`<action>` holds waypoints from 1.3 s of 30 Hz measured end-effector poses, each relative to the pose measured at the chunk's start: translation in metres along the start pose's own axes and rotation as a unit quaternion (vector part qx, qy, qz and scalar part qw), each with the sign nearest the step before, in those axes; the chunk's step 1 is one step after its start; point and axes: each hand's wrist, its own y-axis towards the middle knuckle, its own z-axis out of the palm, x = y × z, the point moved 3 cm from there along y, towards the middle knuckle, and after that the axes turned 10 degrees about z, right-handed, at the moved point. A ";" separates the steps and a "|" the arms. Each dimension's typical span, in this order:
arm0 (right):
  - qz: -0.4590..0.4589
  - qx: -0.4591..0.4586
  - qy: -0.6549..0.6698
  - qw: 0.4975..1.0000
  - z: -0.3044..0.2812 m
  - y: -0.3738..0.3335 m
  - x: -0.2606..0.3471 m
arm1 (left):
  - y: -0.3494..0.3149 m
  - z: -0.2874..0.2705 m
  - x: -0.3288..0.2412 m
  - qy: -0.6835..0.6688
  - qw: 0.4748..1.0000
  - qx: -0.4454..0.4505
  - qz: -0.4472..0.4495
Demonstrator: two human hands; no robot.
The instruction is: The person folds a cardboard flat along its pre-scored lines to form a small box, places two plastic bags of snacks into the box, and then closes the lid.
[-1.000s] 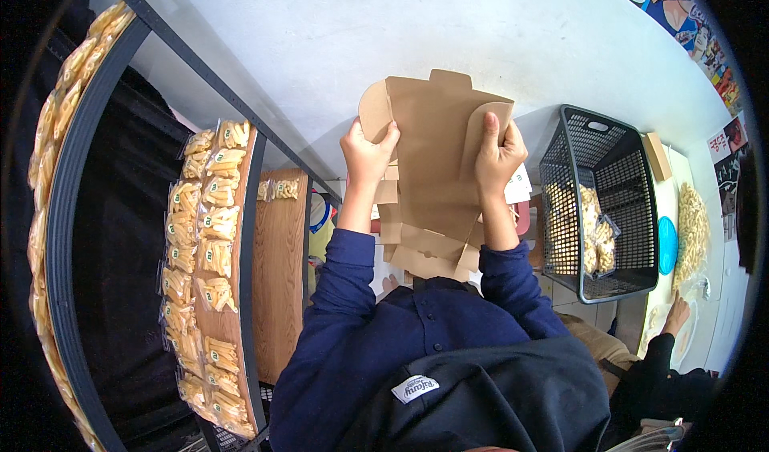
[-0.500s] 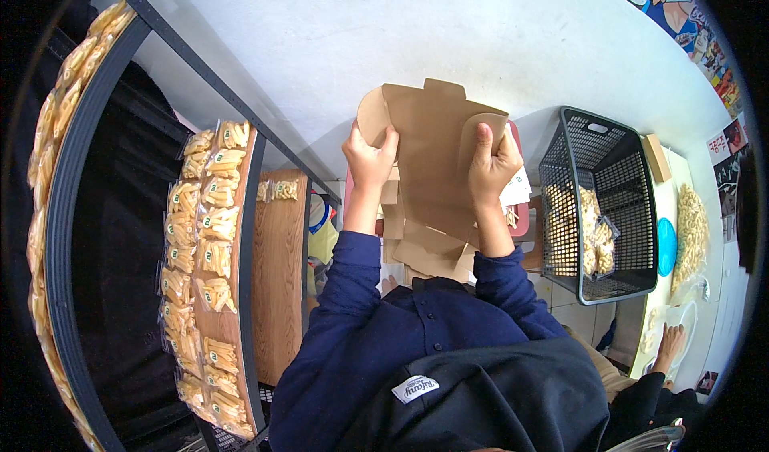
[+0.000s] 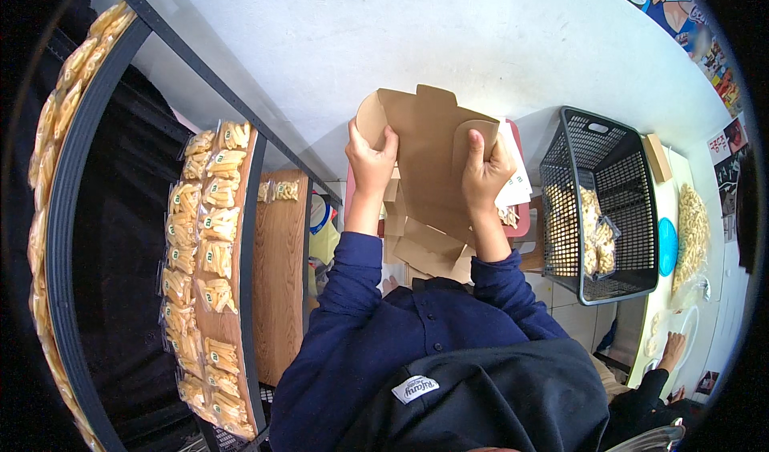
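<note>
Between my hands is a brown cardboard box blank [image 3: 432, 156], partly folded, its end flaps bent inward and a tab standing up at the far edge. My left hand [image 3: 372, 156] grips the rounded flap at its left side, thumb on the inner face. On the right side my right hand [image 3: 487, 168] pinches the other rounded flap, thumb up. Below the blank, close to my body, lie more folded cardboard pieces [image 3: 432, 248]. Beside my right hand, white printed cards [image 3: 517, 176] rest on a red tray [image 3: 524, 220], partly hidden by the blank.
A black plastic crate [image 3: 605, 292] with bagged snacks [image 3: 594, 240] stands at right. Beyond it another person's hand [image 3: 673, 349] reaches over a pale table near a large snack bag [image 3: 690, 240]. Shelves at left hold several snack packs [image 3: 218, 224]. A white wall [image 3: 384, 28] rises ahead.
The blank has shifted slightly left and tilted, its right flap moving inward with my right hand. More of the white cards shows. The other person's hand has moved a little.
</note>
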 end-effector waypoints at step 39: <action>0.174 0.076 0.144 0.971 0.000 0.032 -0.036 | 0.029 0.031 0.019 -0.307 0.942 0.128 -0.043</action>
